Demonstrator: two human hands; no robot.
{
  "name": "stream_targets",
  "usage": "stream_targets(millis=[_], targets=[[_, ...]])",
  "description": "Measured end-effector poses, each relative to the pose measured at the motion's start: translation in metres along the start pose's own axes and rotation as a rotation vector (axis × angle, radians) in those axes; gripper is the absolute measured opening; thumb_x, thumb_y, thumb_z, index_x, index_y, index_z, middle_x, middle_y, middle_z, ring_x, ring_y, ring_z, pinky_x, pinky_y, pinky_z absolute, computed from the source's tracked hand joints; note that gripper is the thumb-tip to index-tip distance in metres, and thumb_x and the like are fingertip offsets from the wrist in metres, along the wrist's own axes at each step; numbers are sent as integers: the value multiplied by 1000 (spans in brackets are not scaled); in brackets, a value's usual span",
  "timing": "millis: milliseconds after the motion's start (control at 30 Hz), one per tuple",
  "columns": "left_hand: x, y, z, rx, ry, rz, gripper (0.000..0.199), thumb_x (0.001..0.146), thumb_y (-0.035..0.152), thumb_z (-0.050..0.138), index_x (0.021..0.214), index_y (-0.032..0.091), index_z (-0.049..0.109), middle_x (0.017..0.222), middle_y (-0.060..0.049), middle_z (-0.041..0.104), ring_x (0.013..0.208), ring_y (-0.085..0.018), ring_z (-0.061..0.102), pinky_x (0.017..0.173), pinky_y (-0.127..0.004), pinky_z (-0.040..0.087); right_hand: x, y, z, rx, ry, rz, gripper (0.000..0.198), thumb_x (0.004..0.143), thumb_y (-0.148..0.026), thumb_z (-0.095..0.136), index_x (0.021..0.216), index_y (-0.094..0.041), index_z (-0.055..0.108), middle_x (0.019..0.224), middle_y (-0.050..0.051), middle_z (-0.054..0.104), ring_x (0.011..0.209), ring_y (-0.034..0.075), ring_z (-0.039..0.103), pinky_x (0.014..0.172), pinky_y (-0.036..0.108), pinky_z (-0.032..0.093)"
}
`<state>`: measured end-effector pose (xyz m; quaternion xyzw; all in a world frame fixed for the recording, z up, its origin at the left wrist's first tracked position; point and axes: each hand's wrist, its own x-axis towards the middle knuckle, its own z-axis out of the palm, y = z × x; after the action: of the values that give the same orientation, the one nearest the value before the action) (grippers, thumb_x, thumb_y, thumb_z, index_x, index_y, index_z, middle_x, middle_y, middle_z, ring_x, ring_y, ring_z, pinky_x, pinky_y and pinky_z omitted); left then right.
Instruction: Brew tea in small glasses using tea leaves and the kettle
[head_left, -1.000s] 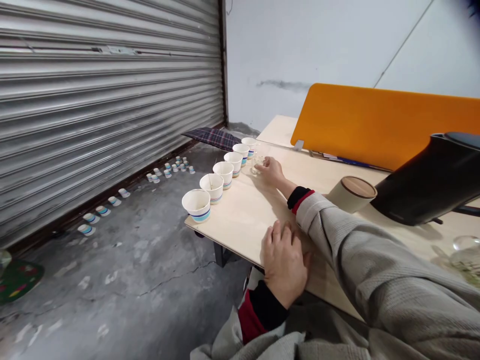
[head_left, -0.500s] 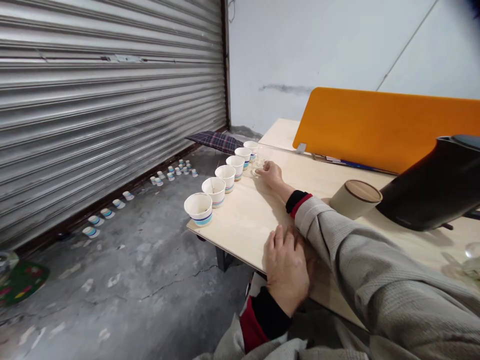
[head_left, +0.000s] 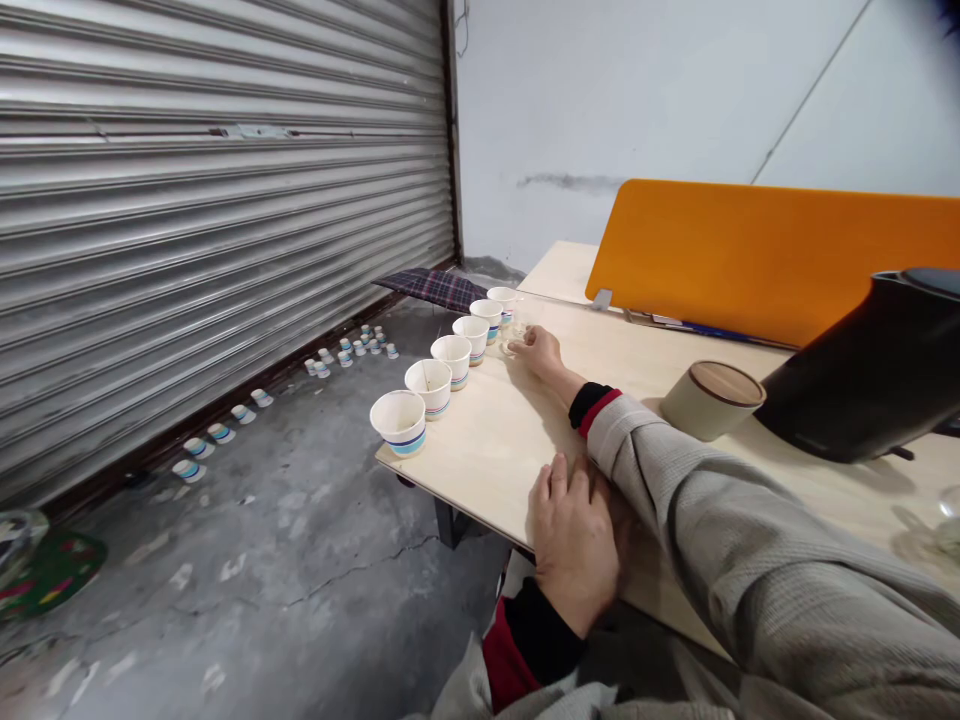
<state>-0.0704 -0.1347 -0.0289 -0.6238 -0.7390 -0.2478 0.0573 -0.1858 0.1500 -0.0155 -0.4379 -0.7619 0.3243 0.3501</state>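
Observation:
Several white paper cups (head_left: 397, 425) with blue stripes stand upright in a row along the table's left edge; dark bits show inside the second-nearest cup (head_left: 429, 388). My right hand (head_left: 541, 354) reaches out to the far part of this row. Its fingers are pinched on a small clear glass (head_left: 513, 340) beside the cups, partly hidden and faint against the wood. My left hand (head_left: 576, 545) lies palm down at the table's near edge, fingers stretched out and holding nothing.
A beige canister (head_left: 701, 405) with a wooden lid and a black kettle (head_left: 847, 370) stand to the right. Behind them is an orange divider (head_left: 757, 255). Upside-down paper cups (head_left: 221, 433) line the floor by the metal shutter (head_left: 225, 220). A plaid umbrella (head_left: 435, 287) lies beyond the table.
The view has shifted very slightly. Both hands and the cups stay nearly where they were, with my right hand still at the clear glass.

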Motion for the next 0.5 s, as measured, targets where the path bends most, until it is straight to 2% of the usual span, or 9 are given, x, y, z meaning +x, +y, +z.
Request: stream_targets(millis=[333,500], targets=[[1,0,-3,-1,-36,-8,44,97,23,61,140,19,67,147,-9,68,146,-35,56,121,-50,49,2,3,4,-19,-14,-23,36,73,-41,78,80,-24,47,78,-4,55,74,15,49,69,29,35],[0,0,-4,-29,-44,-23,46,96,26,64,141,20,67,145,-10,68,148,-34,53,123,-51,46,-6,-2,-1,-22,-17,-30,31,74,-33,81,85,-22,53,81,-2,61,74,15,52,70,29,40]])
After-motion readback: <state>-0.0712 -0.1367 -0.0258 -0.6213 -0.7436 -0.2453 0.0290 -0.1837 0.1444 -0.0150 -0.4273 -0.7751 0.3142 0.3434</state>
